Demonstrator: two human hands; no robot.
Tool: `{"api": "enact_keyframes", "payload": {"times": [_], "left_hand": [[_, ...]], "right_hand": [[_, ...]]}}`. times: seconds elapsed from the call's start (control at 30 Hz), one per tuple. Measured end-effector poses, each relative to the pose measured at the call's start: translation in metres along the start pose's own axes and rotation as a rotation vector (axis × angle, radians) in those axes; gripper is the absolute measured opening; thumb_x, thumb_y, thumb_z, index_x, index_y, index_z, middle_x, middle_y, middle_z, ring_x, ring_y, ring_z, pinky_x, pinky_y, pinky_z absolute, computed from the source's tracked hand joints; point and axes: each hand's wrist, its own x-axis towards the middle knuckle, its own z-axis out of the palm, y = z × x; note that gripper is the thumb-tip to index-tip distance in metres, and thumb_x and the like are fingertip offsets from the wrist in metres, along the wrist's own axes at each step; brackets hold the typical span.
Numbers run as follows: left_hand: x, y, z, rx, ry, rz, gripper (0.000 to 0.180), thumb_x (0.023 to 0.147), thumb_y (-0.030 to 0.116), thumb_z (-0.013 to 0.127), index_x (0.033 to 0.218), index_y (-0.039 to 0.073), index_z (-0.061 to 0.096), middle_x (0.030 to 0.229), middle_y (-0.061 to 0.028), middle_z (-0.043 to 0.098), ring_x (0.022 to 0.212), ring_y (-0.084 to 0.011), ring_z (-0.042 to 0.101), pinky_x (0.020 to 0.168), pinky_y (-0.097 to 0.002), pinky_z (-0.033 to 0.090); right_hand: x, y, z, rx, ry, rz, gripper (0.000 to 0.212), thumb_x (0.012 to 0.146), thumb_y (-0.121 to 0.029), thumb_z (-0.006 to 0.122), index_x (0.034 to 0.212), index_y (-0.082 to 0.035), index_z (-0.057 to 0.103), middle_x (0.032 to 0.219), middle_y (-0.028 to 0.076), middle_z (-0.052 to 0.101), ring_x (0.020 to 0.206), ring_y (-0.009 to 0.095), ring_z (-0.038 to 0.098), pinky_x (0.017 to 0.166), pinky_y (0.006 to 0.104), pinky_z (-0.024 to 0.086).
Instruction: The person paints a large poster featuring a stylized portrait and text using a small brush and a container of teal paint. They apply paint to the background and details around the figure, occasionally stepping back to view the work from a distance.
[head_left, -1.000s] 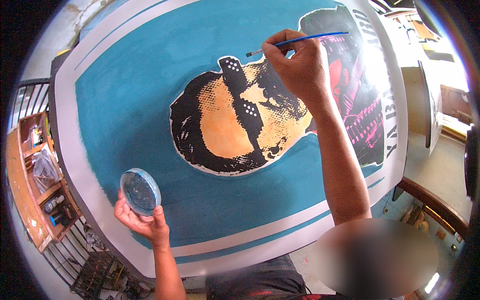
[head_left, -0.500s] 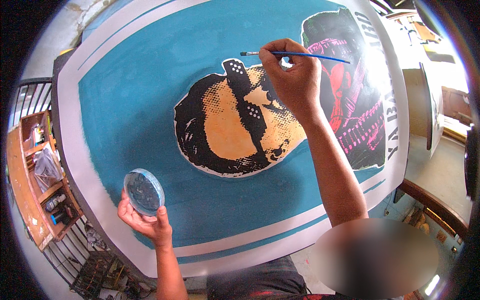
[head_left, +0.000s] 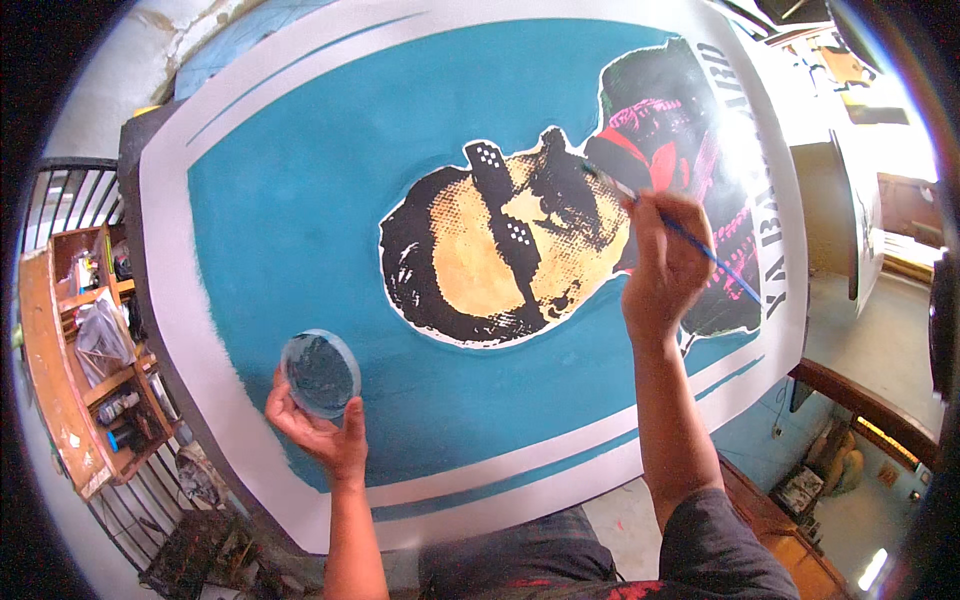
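Observation:
My right hand (head_left: 672,255) pinches a thin blue-handled paintbrush (head_left: 738,277). Its bristles hang over the lower part of the painted face, where I cannot tell if they touch the surface. At the lower left, my left hand (head_left: 325,425) holds a round, shallow clear container (head_left: 320,374) tilted, with fingers and thumb around its rim. Both hands are above a large painting (head_left: 300,220) with a teal ground and white border. On it is a black and tan portrait (head_left: 480,285) wearing pixelated dark glasses, with a black, pink and red clothed body to the right.
A wooden shelf (head_left: 75,400) with bottles and a plastic bag stands at the left, beside dark metal bars (head_left: 70,205). A pale board (head_left: 835,220) and a wooden ledge (head_left: 865,410) are at the right. Black lettering runs along the painting's right border.
My right hand with the paintbrush has moved right and down, from above the glasses' tip to beside the chin. The whole view has shifted a little, and the container appears farther right.

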Motion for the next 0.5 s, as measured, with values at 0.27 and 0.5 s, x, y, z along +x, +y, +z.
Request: {"api": "enact_keyframes", "payload": {"times": [0.27, 0.5], "left_hand": [[0.003, -0.001, 0.002, 0.028, -0.029, 0.070, 0.083, 0.073, 0.034, 0.083, 0.128, 0.003, 0.029, 0.136, -0.0229, 0.037, 0.127, -0.0351, 0.040, 0.109, -0.0466, 0.031], [0.007, 0.004, 0.004, 0.203, -0.020, 0.168, 0.083, 0.069, 0.035, 0.085, 0.126, 0.001, 0.034, 0.130, -0.0226, 0.043, 0.119, -0.0391, 0.045, 0.103, -0.0497, 0.037]], "right_hand": [[-0.088, -0.044, -0.069, 0.063, 0.004, 0.350, 0.004, 0.092, -0.002, 0.061, 0.092, 0.001, 0.060, 0.084, 0.005, 0.063, 0.083, 0.013, 0.063, 0.076, 0.0259, 0.050], [-0.126, -0.070, -0.094, 0.048, -0.022, 0.482, 0.004, 0.092, -0.003, 0.061, 0.093, 0.001, 0.060, 0.085, 0.006, 0.064, 0.081, 0.013, 0.061, 0.076, 0.0260, 0.049]]}}
